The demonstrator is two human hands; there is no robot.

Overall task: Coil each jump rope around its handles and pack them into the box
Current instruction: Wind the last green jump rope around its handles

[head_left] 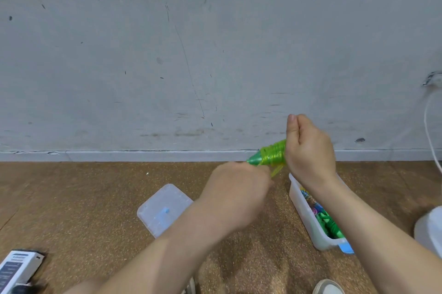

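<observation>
Head view: the green jump rope (pixel 271 155), already wound into a tight bundle round its handles, is held in the air above the far end of the box (pixel 300 205), just up and to the left of its rim. The right hand (pixel 308 148) holds the bundle's right end, its fingers curled round it and the thumb standing upright. The left hand (pixel 239 188) sits left of the box with its back to the camera, touching the bundle's pointed green tip. A loose strand hangs from the bundle beside its knuckles. Its fingers are curled away out of sight, so whether they grip the strand cannot be told.

The box is white plastic and stands open on the brown floor (pixel 95 198). Inside lie other coiled ropes (pixel 328 223), green ones near the camera and multicoloured ones further back. The clear lid (pixel 162 209) lies flat on the floor well left of the box, partly behind the left forearm. The grey wall (pixel 167 54) rises beyond the box.
</observation>
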